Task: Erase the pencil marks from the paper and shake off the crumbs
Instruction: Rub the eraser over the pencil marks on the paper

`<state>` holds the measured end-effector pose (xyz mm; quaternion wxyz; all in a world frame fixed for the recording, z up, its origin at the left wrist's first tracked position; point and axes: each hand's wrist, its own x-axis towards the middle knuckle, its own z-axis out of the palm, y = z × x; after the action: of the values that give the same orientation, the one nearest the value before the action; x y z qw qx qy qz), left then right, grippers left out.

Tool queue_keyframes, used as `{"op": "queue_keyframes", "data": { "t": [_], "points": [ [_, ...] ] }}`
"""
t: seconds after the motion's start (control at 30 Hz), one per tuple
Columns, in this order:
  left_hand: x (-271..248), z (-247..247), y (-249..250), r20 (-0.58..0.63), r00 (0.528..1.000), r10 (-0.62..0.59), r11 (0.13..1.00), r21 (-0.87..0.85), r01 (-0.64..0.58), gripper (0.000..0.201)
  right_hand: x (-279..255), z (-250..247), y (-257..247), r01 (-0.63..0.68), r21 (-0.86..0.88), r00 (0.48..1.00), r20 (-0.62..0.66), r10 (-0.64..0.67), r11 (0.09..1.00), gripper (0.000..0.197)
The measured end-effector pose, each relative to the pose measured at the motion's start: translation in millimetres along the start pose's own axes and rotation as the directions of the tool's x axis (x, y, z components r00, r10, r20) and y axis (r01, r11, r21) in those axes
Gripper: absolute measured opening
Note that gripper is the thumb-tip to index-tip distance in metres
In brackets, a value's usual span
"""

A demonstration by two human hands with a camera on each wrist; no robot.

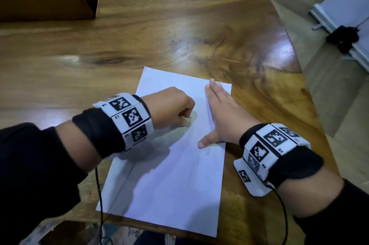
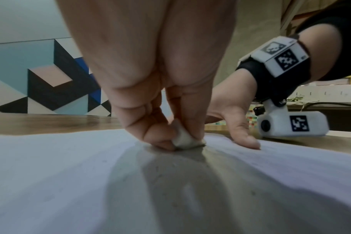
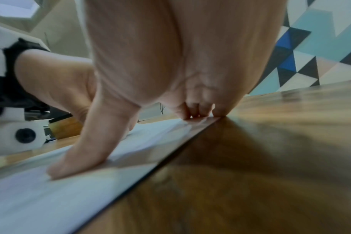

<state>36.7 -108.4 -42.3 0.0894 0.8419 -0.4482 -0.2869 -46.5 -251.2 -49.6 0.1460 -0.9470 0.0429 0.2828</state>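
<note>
A white sheet of paper [image 1: 169,175] lies on the wooden table [image 1: 139,35]. My left hand [image 1: 171,109] pinches a small whitish eraser [image 1: 186,121] and presses it onto the sheet's upper left part; in the left wrist view the eraser [image 2: 183,139] sits between thumb and fingers, touching the paper [image 2: 70,182]. My right hand [image 1: 221,113] lies flat with straight fingers on the paper's right edge, thumb spread inward. In the right wrist view its thumb [image 3: 80,158] and fingertips [image 3: 192,110] press the paper [image 3: 40,197]. Small dark crumbs dot the sheet. Pencil marks are too faint to tell.
A brown wooden box [image 1: 48,1] stands at the table's far left. The table's curved right edge [image 1: 295,61] drops to a floor with a white stand [image 1: 339,25]. A cable [image 1: 98,195] hangs from my left wrist over the paper's near left corner.
</note>
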Motion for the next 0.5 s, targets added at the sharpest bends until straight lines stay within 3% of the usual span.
{"op": "queue_keyframes", "data": {
  "t": [0.13, 0.23, 0.33, 0.4, 0.5],
  "points": [
    [14, -19, 2, 0.037, 0.998, -0.058, 0.998, 0.039, 0.056, 0.014, -1, 1, -1, 0.003, -0.041, 1.000, 0.025, -0.002, 0.999, 0.149],
    [36, -35, 4, -0.179, 0.978, -0.109, 0.993, 0.014, 0.114, 0.014, 1, 1, -1, -0.003, -0.066, 0.999, 0.033, 0.006, 0.998, 0.149],
    [48, -32, 7, -0.275, 0.958, -0.085, 0.995, 0.028, 0.097, 0.013, 1, 0, -1, -0.005, -0.078, 0.999, 0.042, 0.008, 0.997, 0.149],
    [41, -25, 8, -0.231, 0.971, -0.055, 0.998, 0.014, 0.060, 0.010, 1, 0, -1, -0.005, -0.072, 0.999, 0.043, 0.008, 0.997, 0.149],
    [24, -20, 8, 0.068, 0.998, 0.010, 1.000, 0.026, -0.012, 0.007, 2, 1, -1, -0.007, -0.063, 0.999, 0.038, 0.010, 0.998, 0.150]
  ]
}}
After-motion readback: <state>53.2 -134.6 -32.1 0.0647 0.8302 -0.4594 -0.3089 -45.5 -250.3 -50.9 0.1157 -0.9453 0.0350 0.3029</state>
